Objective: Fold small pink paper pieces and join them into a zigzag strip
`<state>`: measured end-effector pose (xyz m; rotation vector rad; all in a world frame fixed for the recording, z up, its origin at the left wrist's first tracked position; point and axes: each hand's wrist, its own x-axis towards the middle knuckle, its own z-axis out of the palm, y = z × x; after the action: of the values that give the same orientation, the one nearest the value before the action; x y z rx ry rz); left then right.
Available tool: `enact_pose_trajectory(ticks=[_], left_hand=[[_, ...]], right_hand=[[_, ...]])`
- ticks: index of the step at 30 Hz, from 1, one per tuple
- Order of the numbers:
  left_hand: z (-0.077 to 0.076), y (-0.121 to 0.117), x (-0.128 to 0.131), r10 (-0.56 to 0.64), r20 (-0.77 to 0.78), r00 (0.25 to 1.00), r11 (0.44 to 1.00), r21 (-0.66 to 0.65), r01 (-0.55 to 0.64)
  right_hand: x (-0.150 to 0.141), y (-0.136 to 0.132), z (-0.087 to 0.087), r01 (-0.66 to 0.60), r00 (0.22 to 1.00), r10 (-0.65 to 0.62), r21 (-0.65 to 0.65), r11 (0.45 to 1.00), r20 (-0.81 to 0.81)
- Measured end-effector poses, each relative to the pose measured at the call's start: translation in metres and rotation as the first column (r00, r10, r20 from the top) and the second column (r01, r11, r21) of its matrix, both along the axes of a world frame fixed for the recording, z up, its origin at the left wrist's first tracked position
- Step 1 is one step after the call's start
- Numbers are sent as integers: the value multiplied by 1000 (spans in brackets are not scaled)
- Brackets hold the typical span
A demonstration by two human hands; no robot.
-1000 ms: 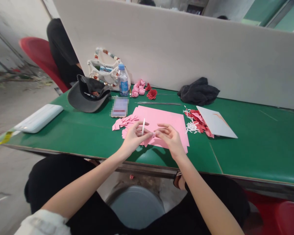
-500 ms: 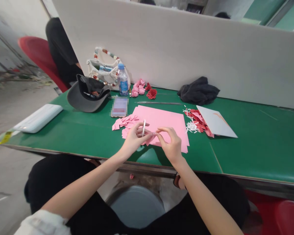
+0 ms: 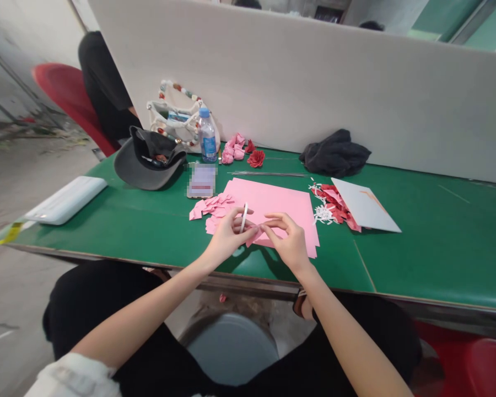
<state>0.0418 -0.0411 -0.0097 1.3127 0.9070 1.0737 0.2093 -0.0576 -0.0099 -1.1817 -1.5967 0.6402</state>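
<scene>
Between my two hands is a small piece of pink paper (image 3: 253,237), held just above the near edge of a stack of pink paper sheets (image 3: 273,197). My left hand (image 3: 224,236) pinches it between thumb and fingers. A thin white ring (image 3: 244,217), perhaps a narrow roll of tape, hangs on the fingers of that hand. Thumb and index finger of my right hand (image 3: 291,242) are closed on the same paper, with the other fingers curved above. Small cut pink paper pieces (image 3: 210,207) lie just left of the sheets.
Behind are a phone (image 3: 201,181), a bottle (image 3: 207,138), a cap (image 3: 149,160), a beaded bag (image 3: 173,118), pink and red paper flowers (image 3: 256,159), thin wires (image 3: 268,174) and dark cloth (image 3: 334,153). Red scraps (image 3: 334,204) and a white card (image 3: 366,207) lie right, a white device (image 3: 68,199) left.
My right fingertips have shifted slightly left along the pink paper, closer to my left fingertips. The paper's angle has changed a little, and the white ring tilts slightly more.
</scene>
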Motion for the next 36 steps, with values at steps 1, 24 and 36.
enact_pose_trajectory(ticks=[1, 24, 36], left_hand=[[0, 0, 0, 0, -3, 1000, 1000, 2, 0], [0, 2, -2, 5, -18, 1000, 1000, 10, -5], [7, 4, -4, -20, 13, 1000, 1000, -22, 20]], right_hand=[[1, 1, 0, -4, 1000, 4, -23, 1000, -27], [118, 48, 4, 495, 856, -508, 130, 859, 97], [135, 61, -3, 478, 870, -481, 52, 877, 112]])
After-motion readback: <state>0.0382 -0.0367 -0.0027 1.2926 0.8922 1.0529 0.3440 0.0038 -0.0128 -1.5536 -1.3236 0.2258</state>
